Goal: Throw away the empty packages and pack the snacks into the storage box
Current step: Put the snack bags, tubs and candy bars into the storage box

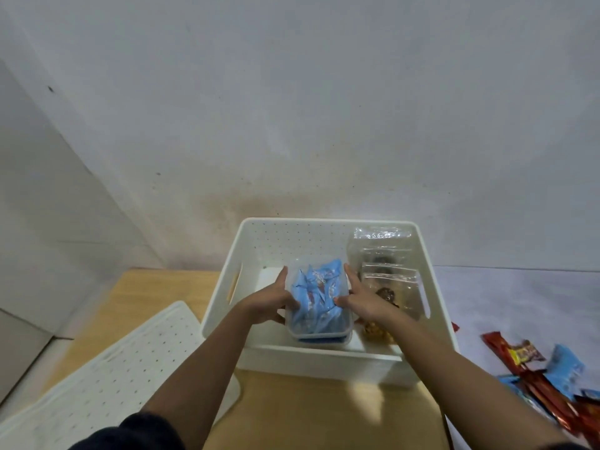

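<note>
Clear container [319, 319] (blue packets inside), upright in storage box [324, 352], long axis running away, left hand [272, 298] and right hand [363, 297] clasping its sides

The left hand [271, 302] and right hand [363, 300] cover the side walls of the clear plastic tub of blue snack packets [316, 303]; print on the packets is too blurred to read. A second tub beneath it shows only a blue sliver. The right forearm hides part of the clear zip bags of brown snacks [389, 280]. The loose red and blue wrappers [552, 378] run off the right edge. The white perforated lid [107, 378] is cut off at the lower left.
</note>
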Available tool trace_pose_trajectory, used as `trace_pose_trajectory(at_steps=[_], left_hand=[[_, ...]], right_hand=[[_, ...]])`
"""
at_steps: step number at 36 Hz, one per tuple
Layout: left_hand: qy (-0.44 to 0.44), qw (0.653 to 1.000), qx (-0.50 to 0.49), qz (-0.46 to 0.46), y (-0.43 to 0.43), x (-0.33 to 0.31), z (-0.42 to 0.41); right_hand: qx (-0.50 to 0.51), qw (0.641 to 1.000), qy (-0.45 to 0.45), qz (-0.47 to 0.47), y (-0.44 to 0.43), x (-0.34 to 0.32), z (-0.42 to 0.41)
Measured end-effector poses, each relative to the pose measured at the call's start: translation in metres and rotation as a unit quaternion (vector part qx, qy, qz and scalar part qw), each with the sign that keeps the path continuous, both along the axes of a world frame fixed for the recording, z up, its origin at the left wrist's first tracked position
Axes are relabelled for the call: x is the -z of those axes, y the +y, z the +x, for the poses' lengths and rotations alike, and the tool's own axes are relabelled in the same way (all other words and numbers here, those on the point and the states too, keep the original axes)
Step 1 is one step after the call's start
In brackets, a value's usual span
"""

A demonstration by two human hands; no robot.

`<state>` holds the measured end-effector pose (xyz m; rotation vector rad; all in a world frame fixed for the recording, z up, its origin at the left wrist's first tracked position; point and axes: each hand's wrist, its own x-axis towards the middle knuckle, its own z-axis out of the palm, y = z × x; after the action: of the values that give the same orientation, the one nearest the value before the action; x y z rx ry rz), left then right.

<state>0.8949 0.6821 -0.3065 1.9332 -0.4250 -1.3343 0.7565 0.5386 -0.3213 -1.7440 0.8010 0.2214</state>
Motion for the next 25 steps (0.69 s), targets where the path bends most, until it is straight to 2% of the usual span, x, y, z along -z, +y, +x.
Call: trace_pose_trajectory(at_steps=[11,12,14,17,20,22,25], left_hand=[[-0.001,1.0,-0.001,-0.002,-0.005,0.019,0.012],[-0.038,0.999,0.019,0.003,-0.004,0.017,0.012],[-0.174,0.983,0.063,0.007,-0.003,0.011,0.014],[-0.371,0.926,0.037,-0.056,0.007,-0.007,0.021],[-0.497,0.864,-0.023,-0.079,0.026,-0.022,0.039],[-0.504,0.862,-0.035,-0.041,0.039,-0.024,0.05],[-0.404,0.913,-0.043,-0.025,0.054,-0.024,0.053]], right_hand=[[-0.023,0.998,0.049,0.027,0.005,0.006,0.011],[-0.018,0.998,0.056,0.033,0.006,0.005,0.011],[-0.012,0.997,0.063,0.046,0.006,0.006,0.01],[-0.003,0.997,0.069,0.046,0.008,0.005,0.012],[0.008,0.997,0.071,0.034,0.01,0.008,0.017],[0.021,0.997,0.063,0.035,0.011,0.01,0.021],[0.035,0.997,0.062,0.024,0.017,0.007,0.027]])
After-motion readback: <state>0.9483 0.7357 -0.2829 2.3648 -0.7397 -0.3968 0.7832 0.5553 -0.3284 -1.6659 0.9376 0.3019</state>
